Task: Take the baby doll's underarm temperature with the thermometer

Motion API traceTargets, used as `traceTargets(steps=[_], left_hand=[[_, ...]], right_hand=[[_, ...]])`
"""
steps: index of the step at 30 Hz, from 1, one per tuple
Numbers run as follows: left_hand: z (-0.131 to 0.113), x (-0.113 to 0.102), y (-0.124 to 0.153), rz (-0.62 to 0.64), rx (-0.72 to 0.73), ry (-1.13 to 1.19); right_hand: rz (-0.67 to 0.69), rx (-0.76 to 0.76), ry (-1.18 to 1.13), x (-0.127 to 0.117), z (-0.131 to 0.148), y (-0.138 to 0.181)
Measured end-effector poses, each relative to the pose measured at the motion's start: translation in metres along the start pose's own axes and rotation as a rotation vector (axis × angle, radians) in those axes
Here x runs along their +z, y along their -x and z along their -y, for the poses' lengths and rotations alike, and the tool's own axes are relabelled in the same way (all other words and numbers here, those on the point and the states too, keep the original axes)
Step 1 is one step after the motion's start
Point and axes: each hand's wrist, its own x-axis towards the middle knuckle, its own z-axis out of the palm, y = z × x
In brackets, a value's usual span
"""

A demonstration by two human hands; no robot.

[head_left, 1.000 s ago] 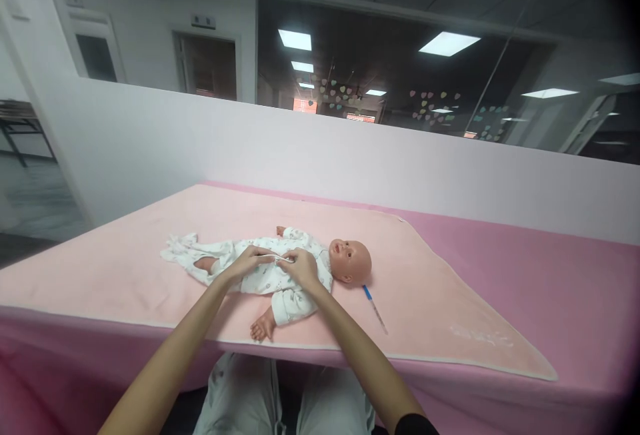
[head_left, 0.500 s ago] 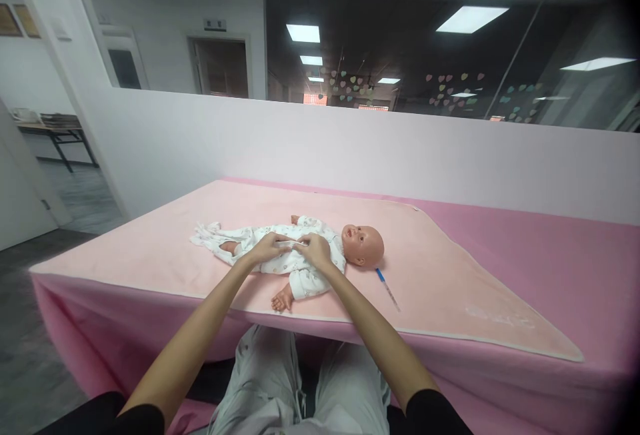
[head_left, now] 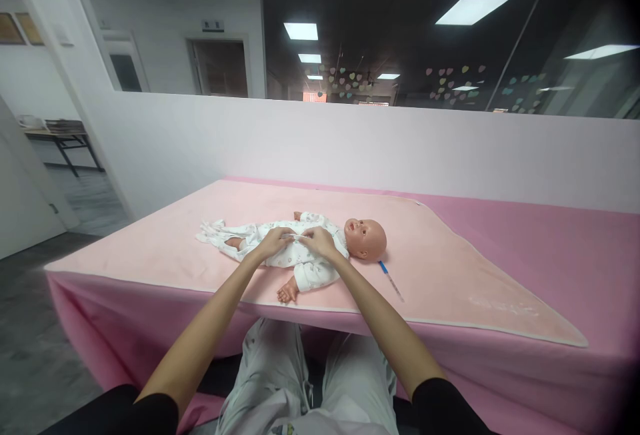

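On its back lies a baby doll (head_left: 367, 238), head to the right, dressed in a white patterned romper (head_left: 317, 274). My left hand (head_left: 274, 243) and my right hand (head_left: 319, 242) meet over the doll's middle, both pinching the front fabric of the romper. Between the fingertips a narrow edge of cloth is drawn up; any fastener there is too small to make out. One bare doll hand (head_left: 288, 290) points toward me beside my right forearm. The romper's leg ends lie loose at the left, with part of a doll leg showing.
A thin thermometer-like stick with a blue end (head_left: 383, 267) lies just below the doll's head. Under everything spreads a peach blanket (head_left: 450, 275) over a pink tablecloth (head_left: 525, 235). Behind the table stands a white partition (head_left: 350, 148) with glass above.
Both hands stay on the romper's front, their fingers shifting slightly along the cloth edge. The whole view has tilted a little; the doll lies as before.
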Motion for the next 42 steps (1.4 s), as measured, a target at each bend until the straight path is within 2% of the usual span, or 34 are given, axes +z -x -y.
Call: traceTargets(steps=[8,14,19,24,32,37,39,42], left_hand=[[0.001,0.003,-0.004,0.002,-0.030,0.027],[-0.007,-0.002,-0.002,0.111,-0.067,0.120],[-0.018,-0.007,0.003,0.176,-0.109,0.191],[-0.014,-0.003,0.001,0.146,-0.148,0.208],[-0.009,0.011,-0.001,0.006,-0.186,0.108],[-0.014,0.006,0.008,-0.019,-0.185,0.031],[-0.020,0.004,0.015,-0.073,-0.176,-0.004],[-0.040,0.002,0.044,-0.232,-0.126,-0.049]], right_hand=[[-0.010,0.107,-0.071,-0.002,0.006,-0.003],[-0.073,0.179,-0.135,0.003,0.007,-0.005],[-0.125,0.162,-0.170,0.002,0.005,0.000],[-0.172,0.120,-0.175,0.007,0.004,0.005],[-0.279,0.070,-0.182,0.012,0.009,0.018],[-0.425,0.035,-0.204,-0.001,0.023,0.057],[-0.491,0.009,-0.238,-0.014,0.026,0.091],[-0.667,-0.087,-0.406,-0.045,0.026,0.166]])
